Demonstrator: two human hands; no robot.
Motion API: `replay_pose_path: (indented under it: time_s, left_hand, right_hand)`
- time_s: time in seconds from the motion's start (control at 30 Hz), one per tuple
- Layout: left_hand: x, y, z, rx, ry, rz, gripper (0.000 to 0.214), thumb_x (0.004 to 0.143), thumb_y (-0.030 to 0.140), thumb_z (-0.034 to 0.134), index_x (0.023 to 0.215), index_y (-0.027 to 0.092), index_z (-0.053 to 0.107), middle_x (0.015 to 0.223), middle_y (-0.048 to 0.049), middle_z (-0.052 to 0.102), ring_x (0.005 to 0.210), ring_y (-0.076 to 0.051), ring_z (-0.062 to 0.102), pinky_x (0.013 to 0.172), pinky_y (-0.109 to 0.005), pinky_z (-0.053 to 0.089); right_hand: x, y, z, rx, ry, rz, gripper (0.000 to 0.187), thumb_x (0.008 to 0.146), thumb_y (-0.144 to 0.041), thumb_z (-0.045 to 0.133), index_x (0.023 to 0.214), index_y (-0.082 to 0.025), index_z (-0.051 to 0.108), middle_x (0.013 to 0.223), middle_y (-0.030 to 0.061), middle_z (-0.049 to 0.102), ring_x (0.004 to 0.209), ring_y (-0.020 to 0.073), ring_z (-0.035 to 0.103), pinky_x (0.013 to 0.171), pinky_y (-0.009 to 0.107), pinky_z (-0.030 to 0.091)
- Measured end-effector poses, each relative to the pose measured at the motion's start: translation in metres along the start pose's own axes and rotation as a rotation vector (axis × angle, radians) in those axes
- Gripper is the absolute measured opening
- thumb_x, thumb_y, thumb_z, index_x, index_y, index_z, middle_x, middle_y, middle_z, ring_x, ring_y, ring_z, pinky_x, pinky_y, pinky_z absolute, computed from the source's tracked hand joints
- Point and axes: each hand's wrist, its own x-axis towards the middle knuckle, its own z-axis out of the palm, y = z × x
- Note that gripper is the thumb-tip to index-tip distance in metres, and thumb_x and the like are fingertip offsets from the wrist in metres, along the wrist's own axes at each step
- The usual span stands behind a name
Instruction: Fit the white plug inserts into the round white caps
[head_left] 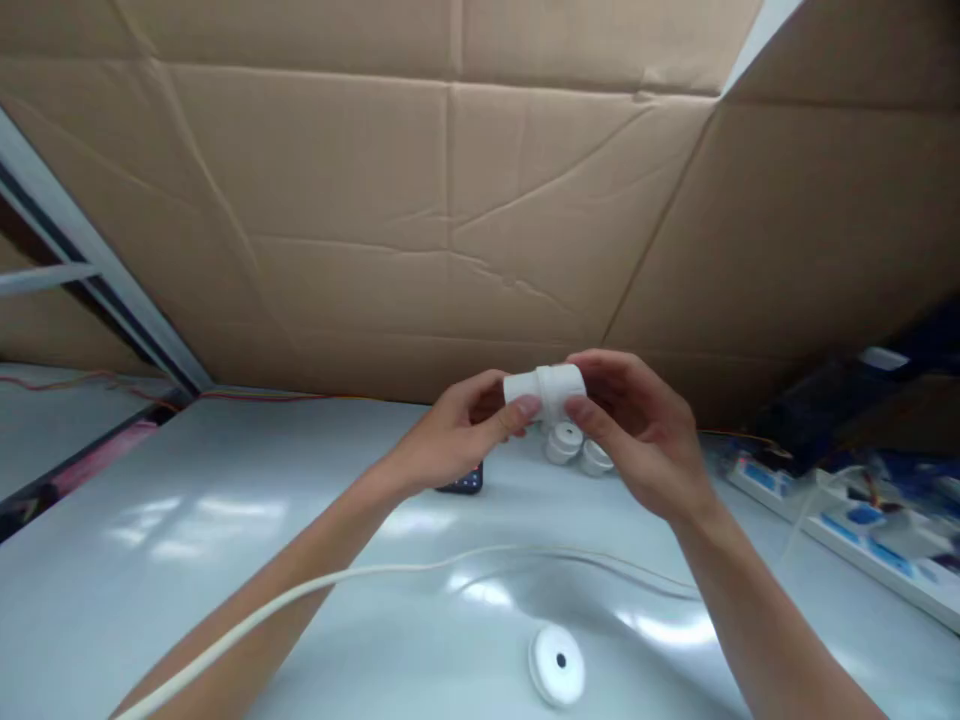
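Note:
Between my two hands I hold a white plastic cylinder with a raised ring around its middle, lying sideways above the table. My left hand grips its left end, thumb across the front. On the right end, my right hand has its thumb on the front and fingers behind. Behind and below it, two similar white cylindrical pieces stand on the table: one with a dark centre hole, the other partly covered by my right hand. Nearer me lies a round white cap with a dark hole.
A white cable crosses the white table and passes over my left forearm. A dark phone-like object lies partly behind my left wrist. Cardboard walls the back. At right are a white-and-blue strip and blurred clutter.

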Motion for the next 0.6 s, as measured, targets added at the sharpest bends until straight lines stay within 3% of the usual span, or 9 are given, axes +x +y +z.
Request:
replay_pose_path:
  time_s: [0.07,0.13,0.27,0.37,0.5,0.6]
  left_hand:
    - [0.001,-0.002,0.000,-0.014,-0.033,-0.020,0.039,0.093,0.049,0.064,0.110,0.015,0.061,0.088,-0.0050,0.069,0.079,-0.016,0.066,0.070,-0.027,0.052]
    - [0.001,-0.004,0.002,0.039,0.015,0.036,0.038,0.092,0.048,0.067,0.110,0.015,0.062,0.091,-0.0043,0.068,0.080,-0.015,0.064,0.072,-0.027,0.051]
    - [-0.001,-0.007,0.006,0.288,0.145,0.165,0.033,0.090,0.044,0.071,0.108,0.017,0.065,0.088,-0.0015,0.066,0.079,-0.014,0.059,0.074,-0.026,0.047]
    - [0.000,-0.016,0.005,0.455,0.142,0.202,0.032,0.092,0.046,0.067,0.110,0.019,0.065,0.092,-0.0022,0.068,0.084,-0.017,0.061,0.080,-0.028,0.048]
    - [0.004,-0.034,0.002,0.661,0.120,0.194,0.022,0.095,0.036,0.060,0.111,0.020,0.064,0.109,-0.0072,0.068,0.100,-0.022,0.063,0.089,-0.035,0.050]
    - [0.007,-0.042,0.000,0.723,0.121,0.184,0.019,0.092,0.027,0.061,0.110,0.020,0.063,0.111,-0.0080,0.067,0.102,-0.023,0.064,0.091,-0.036,0.050]
  right_hand:
    - [-0.001,0.002,0.000,-0.030,-0.025,-0.038,0.030,0.093,-0.036,0.072,0.117,-0.023,0.063,0.114,0.0085,0.072,0.104,0.0209,0.071,0.091,0.033,0.060]
    - [-0.002,0.003,0.000,-0.070,-0.041,-0.049,0.030,0.095,-0.037,0.067,0.120,-0.021,0.061,0.115,0.0101,0.071,0.106,0.0222,0.071,0.091,0.035,0.060]
    - [-0.002,0.005,-0.001,-0.135,-0.043,-0.045,0.031,0.099,-0.039,0.061,0.123,-0.020,0.060,0.109,0.0091,0.072,0.096,0.0214,0.071,0.084,0.035,0.059]
    - [0.001,0.014,-0.001,-0.225,-0.037,-0.051,0.031,0.099,-0.041,0.059,0.121,-0.020,0.063,0.107,0.0080,0.073,0.093,0.0212,0.071,0.082,0.033,0.057]
    - [0.008,0.054,-0.001,-0.471,-0.117,0.022,0.033,0.097,-0.047,0.060,0.112,-0.020,0.070,0.102,0.0073,0.077,0.090,0.0227,0.072,0.082,0.036,0.055]
    - [0.008,0.096,-0.004,-0.679,-0.203,0.009,0.034,0.093,-0.041,0.064,0.115,-0.016,0.071,0.116,0.0143,0.076,0.107,0.0310,0.070,0.095,0.047,0.051]
